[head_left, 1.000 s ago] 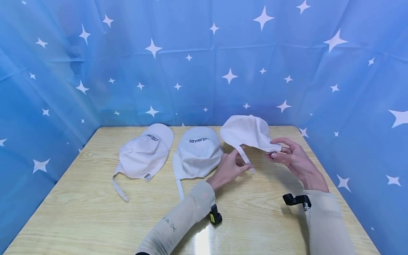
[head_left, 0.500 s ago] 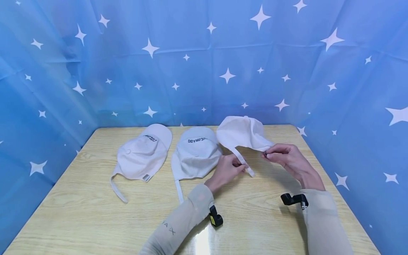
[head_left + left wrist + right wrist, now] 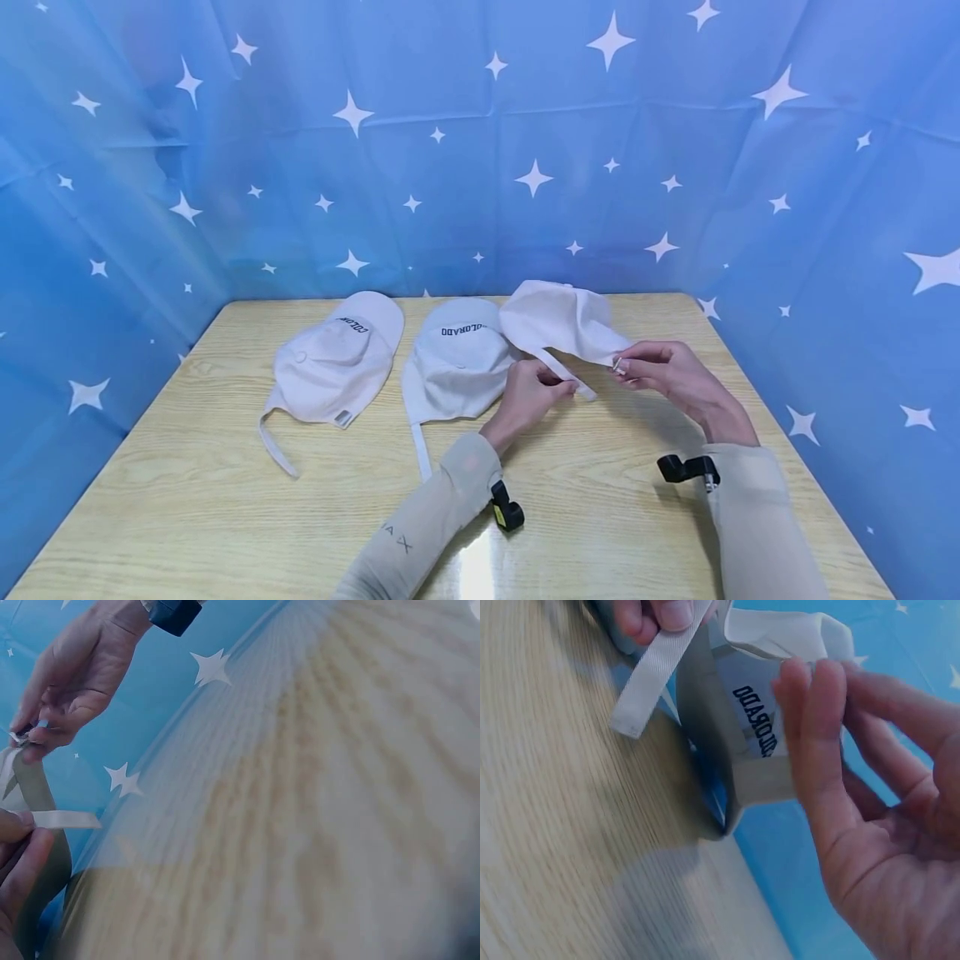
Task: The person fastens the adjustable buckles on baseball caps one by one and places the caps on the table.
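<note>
The right cap (image 3: pixel 555 321) was the one in play, held at a tilt near the far edge of the worktop (image 3: pixel 187 508), toward its far right corner and just beside the middle cap (image 3: pixel 457 379); whether its brim touched down, the views could not settle. And how did things stand? The strap (image 3: pixel 557 367) hung free of the metal buckle (image 3: pixel 618 365), the two ends close but apart, so that closure looked undone. Both ends were in hand; what was left, by the look of it, was the matter between strap and buckle. Over toward the far left corner, the left cap (image 3: pixel 330 371) lay with its strap loose as well, and so did the middle cap, neither one touched for the strap. Now the hands! The left hand (image 3: pixel 525 398) reached in low from the near edge, angled to the right, back upward, thumb and finger pinched tight on the strap with a short tail poking past. The right hand (image 3: pixel 678 379) came over from the right edge, bent leftward at the wrist, fingertips closed on the buckle end of the cap, no gap showing there, the remaining fingers held lightly bent.
</note>
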A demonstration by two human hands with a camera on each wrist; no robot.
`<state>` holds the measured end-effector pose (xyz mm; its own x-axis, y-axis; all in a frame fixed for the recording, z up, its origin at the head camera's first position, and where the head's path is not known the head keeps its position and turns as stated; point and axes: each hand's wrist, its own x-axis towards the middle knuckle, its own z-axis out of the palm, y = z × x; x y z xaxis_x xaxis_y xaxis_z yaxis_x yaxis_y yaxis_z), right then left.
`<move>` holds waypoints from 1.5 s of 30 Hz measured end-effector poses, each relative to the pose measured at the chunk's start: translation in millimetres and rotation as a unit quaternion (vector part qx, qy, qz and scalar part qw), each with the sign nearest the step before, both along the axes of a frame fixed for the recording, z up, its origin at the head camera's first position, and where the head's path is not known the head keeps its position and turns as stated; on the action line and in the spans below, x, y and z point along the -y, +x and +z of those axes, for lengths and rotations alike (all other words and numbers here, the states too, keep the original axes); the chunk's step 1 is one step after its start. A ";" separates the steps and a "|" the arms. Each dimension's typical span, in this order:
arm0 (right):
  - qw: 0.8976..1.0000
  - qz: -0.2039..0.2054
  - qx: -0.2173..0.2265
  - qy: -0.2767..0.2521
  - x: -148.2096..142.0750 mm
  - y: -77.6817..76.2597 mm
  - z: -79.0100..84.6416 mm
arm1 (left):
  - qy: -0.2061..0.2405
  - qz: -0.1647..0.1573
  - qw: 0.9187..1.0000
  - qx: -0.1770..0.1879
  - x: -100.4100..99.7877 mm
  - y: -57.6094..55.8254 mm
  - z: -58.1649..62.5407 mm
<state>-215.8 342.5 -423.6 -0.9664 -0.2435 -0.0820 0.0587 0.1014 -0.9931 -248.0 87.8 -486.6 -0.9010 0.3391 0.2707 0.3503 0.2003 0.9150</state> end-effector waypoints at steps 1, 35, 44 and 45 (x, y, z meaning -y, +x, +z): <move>1.000 -0.007 0.005 0.001 -0.9 -0.1 -0.8 | 0.001 -0.002 1.000 0.003 -0.3 0.2 0.1; 0.901 -0.089 0.171 -0.388 14.9 25.5 -23.3 | 0.317 -0.083 0.925 0.191 -22.6 4.6 4.0; 0.891 -0.081 0.187 -0.405 18.6 24.3 -27.0 | 0.345 -0.097 0.912 0.199 -19.2 7.4 7.5; 0.890 -0.079 0.189 -0.408 18.9 23.6 -27.3 | 0.347 -0.094 0.912 0.199 -19.1 7.6 7.7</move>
<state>-192.1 323.6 -451.0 -0.9346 -0.2350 -0.2670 0.3543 -0.6830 -0.6387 -240.4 106.9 -479.0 -0.9180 0.3697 0.1435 -0.0683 -0.5038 0.8611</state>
